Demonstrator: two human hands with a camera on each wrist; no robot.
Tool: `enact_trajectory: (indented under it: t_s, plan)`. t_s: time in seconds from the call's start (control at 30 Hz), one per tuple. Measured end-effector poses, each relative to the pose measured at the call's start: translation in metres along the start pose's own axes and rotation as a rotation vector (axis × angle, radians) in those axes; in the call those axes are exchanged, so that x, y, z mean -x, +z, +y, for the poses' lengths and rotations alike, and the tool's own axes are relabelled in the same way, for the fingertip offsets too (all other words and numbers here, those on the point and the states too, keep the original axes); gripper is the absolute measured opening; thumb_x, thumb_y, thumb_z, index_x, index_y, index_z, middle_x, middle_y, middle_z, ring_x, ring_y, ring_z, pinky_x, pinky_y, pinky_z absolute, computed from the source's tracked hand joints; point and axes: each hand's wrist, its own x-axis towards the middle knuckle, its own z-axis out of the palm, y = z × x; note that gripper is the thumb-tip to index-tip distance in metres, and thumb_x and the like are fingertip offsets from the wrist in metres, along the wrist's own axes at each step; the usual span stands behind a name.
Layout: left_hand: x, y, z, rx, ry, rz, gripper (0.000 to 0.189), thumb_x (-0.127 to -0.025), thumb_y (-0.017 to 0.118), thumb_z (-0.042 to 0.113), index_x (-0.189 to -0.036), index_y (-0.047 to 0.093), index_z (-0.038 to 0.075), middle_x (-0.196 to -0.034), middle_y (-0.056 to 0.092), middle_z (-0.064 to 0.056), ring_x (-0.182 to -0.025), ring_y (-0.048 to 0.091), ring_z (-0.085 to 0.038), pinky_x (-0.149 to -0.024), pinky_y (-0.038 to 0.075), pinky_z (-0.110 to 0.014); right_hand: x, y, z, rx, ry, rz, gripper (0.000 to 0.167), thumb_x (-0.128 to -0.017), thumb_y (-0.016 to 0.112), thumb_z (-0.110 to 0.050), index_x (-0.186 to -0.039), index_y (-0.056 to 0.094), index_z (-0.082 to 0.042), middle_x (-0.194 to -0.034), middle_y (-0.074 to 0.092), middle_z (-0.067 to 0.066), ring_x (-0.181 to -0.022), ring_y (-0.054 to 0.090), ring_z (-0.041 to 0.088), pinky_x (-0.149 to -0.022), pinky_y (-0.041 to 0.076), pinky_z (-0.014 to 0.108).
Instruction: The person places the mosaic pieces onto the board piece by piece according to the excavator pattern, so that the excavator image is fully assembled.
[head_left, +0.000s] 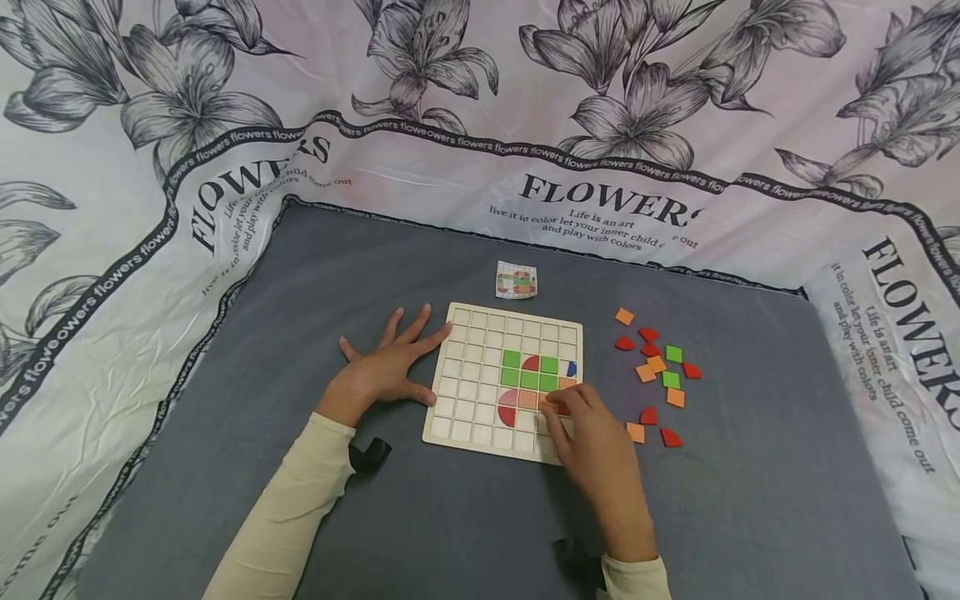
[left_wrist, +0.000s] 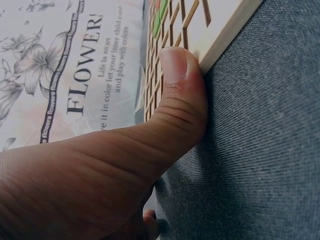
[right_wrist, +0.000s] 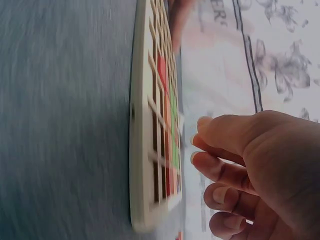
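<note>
A pale wooden grid board [head_left: 465,367] lies on the grey cloth, its right half partly filled with green squares [head_left: 529,381], orange squares [head_left: 528,400], red rounded pieces [head_left: 507,416] and a blue piece [head_left: 572,368]. My left hand [head_left: 378,367] is spread at the board's left side, with the thumb [left_wrist: 175,72] against its edge in the left wrist view. Over the lower right of the board is my right hand [head_left: 596,433], thumb and fingertips bent close together. In the right wrist view this hand [right_wrist: 270,155] shows nothing between its fingertips, above the grid.
Loose orange squares [head_left: 624,317], red quarter-round pieces [head_left: 671,437] and green squares [head_left: 673,354] lie scattered right of the board. A small pattern card [head_left: 517,281] lies behind it. Flower-printed fabric [head_left: 600,200] rises around the grey surface [head_left: 750,467].
</note>
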Motion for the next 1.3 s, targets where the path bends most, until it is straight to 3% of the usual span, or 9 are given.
enact_trajectory:
  t_s: [0.23, 0.47, 0.67, 0.9, 1.03, 1.17, 1.3]
  plan:
    - [0.0, 0.0, 0.0, 0.005, 0.003, -0.01, 0.117, -0.079, 0.087, 0.057, -0.168, 0.012, 0.051, -0.177, -0.011, 0.013, -0.163, -0.018, -0.029, -0.096, -0.018, -0.094, 0.007, -0.014, 0.027, 0.019, 0.108, 0.004, 0.026, -0.097, 0.081, -0.023, -0.116, 0.076, -0.007, -0.109, 0.068, 0.01, -0.078, 0.065, 0.024, -0.064, 0.058, 0.043]
    - [0.002, -0.003, 0.003, 0.008, -0.003, -0.02, 0.115, -0.082, 0.087, 0.051, -0.17, 0.013, 0.044, -0.178, -0.01, 0.01, -0.163, -0.018, -0.031, -0.1, -0.015, -0.093, 0.013, -0.029, 0.053, 0.053, 0.173, 0.009, 0.023, -0.098, 0.077, -0.014, -0.119, 0.075, -0.004, -0.103, 0.065, 0.012, -0.072, 0.054, 0.023, -0.059, 0.045, 0.036]
    - [0.002, -0.001, 0.002, -0.008, 0.001, -0.009, 0.115, -0.082, 0.088, 0.051, -0.17, 0.014, 0.044, -0.178, -0.01, 0.009, -0.163, -0.018, -0.031, -0.101, -0.014, -0.094, 0.019, -0.043, 0.07, 0.055, 0.22, 0.009, 0.024, -0.098, 0.077, -0.012, -0.12, 0.074, -0.003, -0.104, 0.066, 0.014, -0.073, 0.057, 0.023, -0.06, 0.045, 0.037]
    - [0.001, 0.0, 0.0, 0.017, 0.0, -0.015, 0.115, -0.082, 0.087, 0.052, -0.17, 0.014, 0.045, -0.178, -0.01, 0.01, -0.163, -0.018, -0.031, -0.099, -0.017, -0.093, 0.023, -0.047, 0.077, 0.07, 0.302, -0.102, 0.031, -0.095, 0.083, -0.02, -0.121, 0.073, -0.004, -0.115, 0.066, 0.017, -0.076, 0.055, 0.023, -0.063, 0.044, 0.037]
    - [-0.008, 0.008, -0.012, 0.019, 0.01, 0.0, 0.117, -0.078, 0.086, 0.06, -0.168, 0.011, 0.052, -0.177, -0.014, 0.015, -0.162, -0.021, -0.028, -0.095, -0.021, -0.093, 0.024, -0.045, 0.077, 0.091, 0.338, -0.161, 0.034, -0.095, 0.083, -0.025, -0.121, 0.074, -0.005, -0.115, 0.063, 0.017, -0.078, 0.055, 0.024, -0.062, 0.043, 0.036]
    - [-0.012, 0.014, -0.019, 0.021, 0.016, 0.012, 0.119, -0.076, 0.086, 0.064, -0.166, 0.008, 0.057, -0.175, -0.016, 0.019, -0.162, -0.023, -0.027, -0.092, -0.024, -0.093, 0.025, -0.043, 0.077, 0.09, 0.332, -0.153, 0.033, -0.094, 0.084, -0.023, -0.119, 0.075, -0.005, -0.113, 0.063, 0.015, -0.077, 0.057, 0.023, -0.061, 0.044, 0.035]
    - [-0.005, 0.005, -0.009, 0.006, 0.007, -0.008, 0.116, -0.081, 0.085, 0.059, -0.168, 0.01, 0.05, -0.177, -0.014, 0.014, -0.162, -0.021, -0.029, -0.096, -0.019, -0.093, 0.024, -0.042, 0.077, 0.087, 0.336, -0.138, 0.033, -0.092, 0.086, -0.022, -0.118, 0.075, -0.005, -0.115, 0.063, 0.017, -0.077, 0.057, 0.024, -0.061, 0.045, 0.036]
